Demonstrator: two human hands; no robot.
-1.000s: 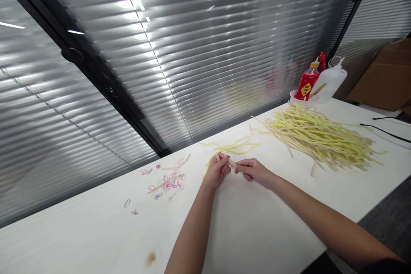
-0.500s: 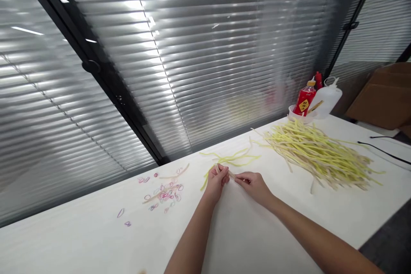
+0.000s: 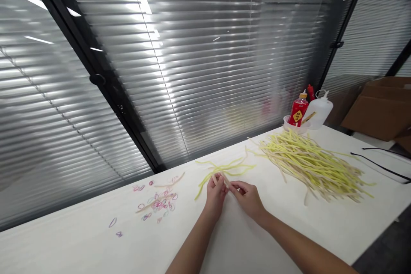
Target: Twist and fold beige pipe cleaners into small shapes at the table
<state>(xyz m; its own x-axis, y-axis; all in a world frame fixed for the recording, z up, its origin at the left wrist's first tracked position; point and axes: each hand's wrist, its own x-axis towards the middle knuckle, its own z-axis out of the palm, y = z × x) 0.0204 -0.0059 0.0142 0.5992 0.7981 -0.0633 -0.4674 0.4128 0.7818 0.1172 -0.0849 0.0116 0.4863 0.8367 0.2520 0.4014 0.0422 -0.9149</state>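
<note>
My left hand (image 3: 215,193) is closed, pinching a pale beige strand that looks like a pipe cleaner (image 3: 224,177). Close beside it, my right hand (image 3: 247,199) has thumb and forefinger pressed together on the same strand's right side. Part of the strand is hidden behind the fingers. Just beyond both hands lie several loose yellow strands (image 3: 234,165), spread across the white table (image 3: 96,252). To the right is a large pile of yellow and beige strands (image 3: 311,165).
Small coloured elastic bands (image 3: 160,201) are scattered at left with a few beige strands. At the back right stand a red bottle (image 3: 298,111) in a clear bowl (image 3: 285,123) and a white squeeze bottle (image 3: 319,111). Beyond are a cardboard box (image 3: 379,111) and black cables (image 3: 382,165).
The view has shifted slightly, so the table things sit lower. My right hand has come closer to my left, and the beige strand between them now looks more sharply bent.
</note>
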